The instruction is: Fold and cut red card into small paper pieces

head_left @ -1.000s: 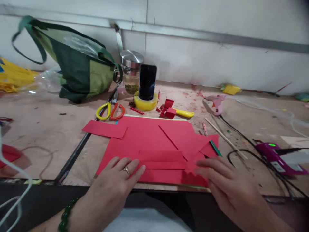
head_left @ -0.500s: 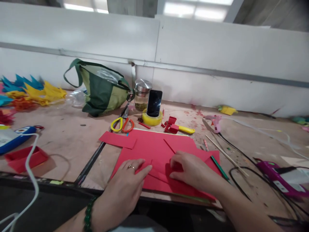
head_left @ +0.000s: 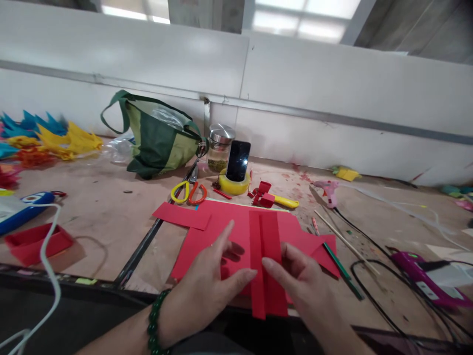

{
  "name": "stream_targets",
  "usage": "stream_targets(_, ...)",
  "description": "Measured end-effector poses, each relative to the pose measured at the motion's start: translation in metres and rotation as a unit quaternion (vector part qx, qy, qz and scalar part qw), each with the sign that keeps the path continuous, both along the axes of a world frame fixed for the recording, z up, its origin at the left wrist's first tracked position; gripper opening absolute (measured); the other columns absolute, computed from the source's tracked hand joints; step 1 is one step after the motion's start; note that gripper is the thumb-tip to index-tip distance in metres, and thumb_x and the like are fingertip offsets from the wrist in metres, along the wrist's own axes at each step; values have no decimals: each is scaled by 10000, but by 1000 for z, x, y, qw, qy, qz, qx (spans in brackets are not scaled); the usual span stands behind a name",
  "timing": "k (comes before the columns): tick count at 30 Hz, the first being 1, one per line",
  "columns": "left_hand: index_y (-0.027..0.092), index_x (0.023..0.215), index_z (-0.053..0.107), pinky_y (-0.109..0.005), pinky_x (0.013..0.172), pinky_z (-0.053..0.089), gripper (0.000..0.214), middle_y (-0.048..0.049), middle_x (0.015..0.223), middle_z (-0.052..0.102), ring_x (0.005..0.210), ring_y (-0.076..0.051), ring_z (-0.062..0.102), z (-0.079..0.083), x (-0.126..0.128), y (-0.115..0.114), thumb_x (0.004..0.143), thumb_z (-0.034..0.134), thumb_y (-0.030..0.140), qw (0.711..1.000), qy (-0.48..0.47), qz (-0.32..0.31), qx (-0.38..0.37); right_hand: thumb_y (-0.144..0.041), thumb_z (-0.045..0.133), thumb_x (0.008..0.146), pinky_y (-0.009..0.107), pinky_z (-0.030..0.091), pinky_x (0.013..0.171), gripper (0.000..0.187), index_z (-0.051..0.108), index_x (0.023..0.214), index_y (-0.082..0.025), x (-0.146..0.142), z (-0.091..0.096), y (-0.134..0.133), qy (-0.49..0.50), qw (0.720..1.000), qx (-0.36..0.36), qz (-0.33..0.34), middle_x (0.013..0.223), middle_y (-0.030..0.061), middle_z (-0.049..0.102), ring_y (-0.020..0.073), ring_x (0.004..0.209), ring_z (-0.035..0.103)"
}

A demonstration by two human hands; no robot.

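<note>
A red paper strip (head_left: 272, 236), creased lengthwise, stands out from front to back over the larger red sheets (head_left: 218, 222). My right hand (head_left: 301, 276) pinches its right edge, thumb on top and fingers partly hidden behind. On the left, my left hand (head_left: 210, 281) has its fingers spread, and its thumb tip meets the strip's left edge. A green bead bracelet circles that wrist. A shorter red paper piece (head_left: 181, 215) lies across the sheets' far left corner. Beside the right hand is a dark green pencil (head_left: 338, 264).
Yellow-and-orange scissors (head_left: 188, 192), a phone (head_left: 238, 160) on a tape roll (head_left: 234, 185) and a yellow-handled cutter (head_left: 285, 201) are beyond the paper. A pink glue gun (head_left: 328, 191), cables and a purple power strip (head_left: 424, 278) lie right. A red paper box (head_left: 39, 244) sits left.
The red strip has turned and lifted from lying flat sideways to running front to back, with its fold showing. My right hand now grips it; my left fingers have spread.
</note>
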State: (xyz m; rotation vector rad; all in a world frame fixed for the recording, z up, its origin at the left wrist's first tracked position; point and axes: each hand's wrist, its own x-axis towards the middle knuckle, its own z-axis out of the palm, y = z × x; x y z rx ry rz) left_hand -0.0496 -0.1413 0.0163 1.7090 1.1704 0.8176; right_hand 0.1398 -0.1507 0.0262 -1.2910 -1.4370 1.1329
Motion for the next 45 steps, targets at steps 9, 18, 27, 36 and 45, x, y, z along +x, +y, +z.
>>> stream_targets(9,194,1316,489,-326,926,471,414,-79,1136,634,1010,-167,598,9,4,20,912,400,181,994,18,-100,34,-108,578,823,369,529,819,349,534,1148,-227,40,-10,-19,-318,852,390,-147,1103,103,614,216,972,616)
stream_targets(18,212,1197,588,-283,876,457,324,-59,1103,656,988,-168,597,26,5,46,931,410,162,931,152,-296,147,-144,441,934,387,473,875,239,658,1035,-142,47,-10,-2,-479,709,505,116,1088,85,686,236,1064,562)
stream_targets(27,222,1167,593,-430,840,456,527,-69,1034,599,935,-251,530,-5,9,19,744,658,531,911,306,-173,214,-175,534,876,369,522,747,162,655,959,-108,31,-36,3,-534,754,358,137,910,122,677,232,853,600)
stream_targets(36,211,978,669,-321,746,470,229,-54,863,596,822,-185,539,-31,6,2,925,446,218,935,273,-71,215,-150,414,933,321,541,719,269,640,1076,-167,43,-30,7,-445,844,257,154,985,88,654,190,859,594)
stream_targets(45,209,842,665,-289,685,451,243,-32,789,591,737,-165,541,-29,0,5,930,441,236,957,251,-39,138,-209,508,917,259,507,798,165,661,963,-248,61,-33,12,-305,938,108,127,977,35,640,145,935,596)
